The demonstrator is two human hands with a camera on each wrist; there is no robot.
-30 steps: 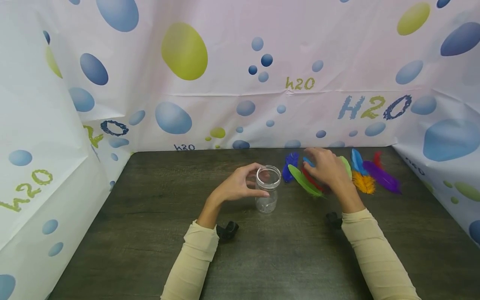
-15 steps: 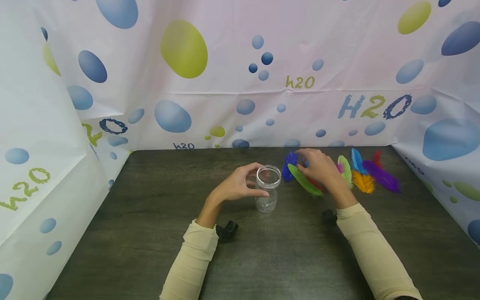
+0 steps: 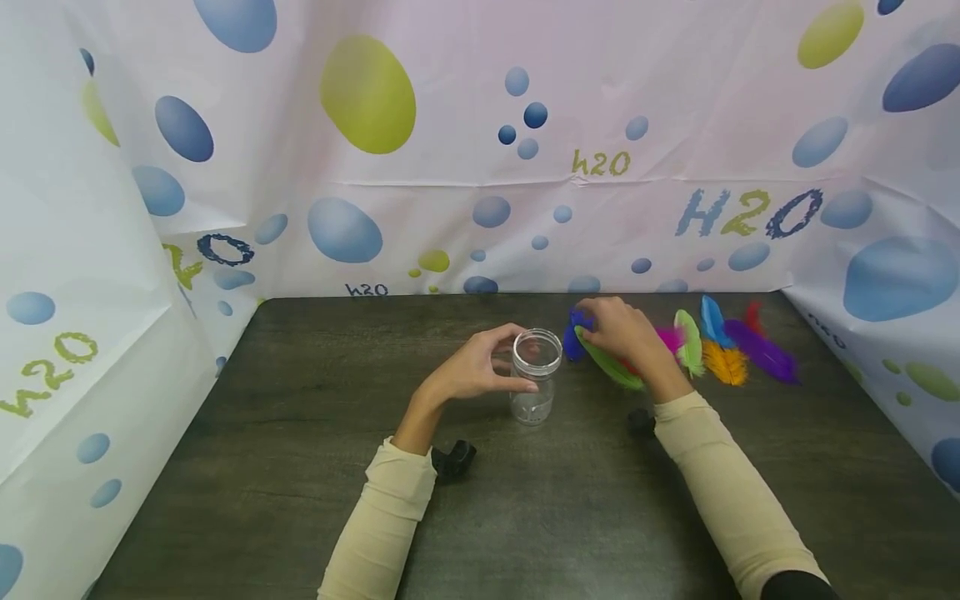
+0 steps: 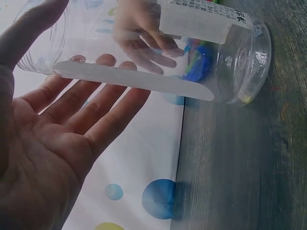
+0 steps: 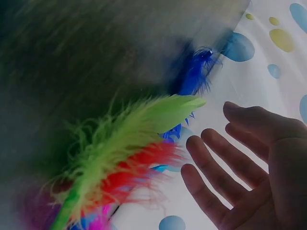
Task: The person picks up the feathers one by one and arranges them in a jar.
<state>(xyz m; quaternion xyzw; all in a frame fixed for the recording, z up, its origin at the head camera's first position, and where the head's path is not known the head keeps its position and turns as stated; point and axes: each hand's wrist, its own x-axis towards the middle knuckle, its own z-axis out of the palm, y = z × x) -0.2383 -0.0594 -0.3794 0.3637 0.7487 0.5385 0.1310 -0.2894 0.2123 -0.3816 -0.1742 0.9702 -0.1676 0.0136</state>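
A clear glass jar (image 3: 534,393) stands upright and lidless on the dark table. My left hand (image 3: 478,367) holds it from the left, thumb on the near side and fingers on the far side; a white label (image 4: 194,21) shows on its wall in the left wrist view. My right hand (image 3: 621,332) hovers over feathers, its fingertips right at a dark blue feather (image 3: 574,343). Under that hand lie a green feather (image 3: 617,372) and a red feather (image 5: 129,179), partly hidden in the head view. The right wrist view shows the fingers loosely bent with nothing between them.
Farther right lie a magenta feather (image 3: 670,337), a light green feather (image 3: 688,343), a light blue feather (image 3: 715,322), an orange feather (image 3: 725,364), a purple feather (image 3: 763,353) and a small red feather (image 3: 753,318). A spotted white sheet (image 3: 450,150) rises behind the table (image 3: 300,467).
My right hand has moved left across the feathers to the dark blue one, uncovering the magenta and light green feathers. The left hand and the jar have stayed in place.
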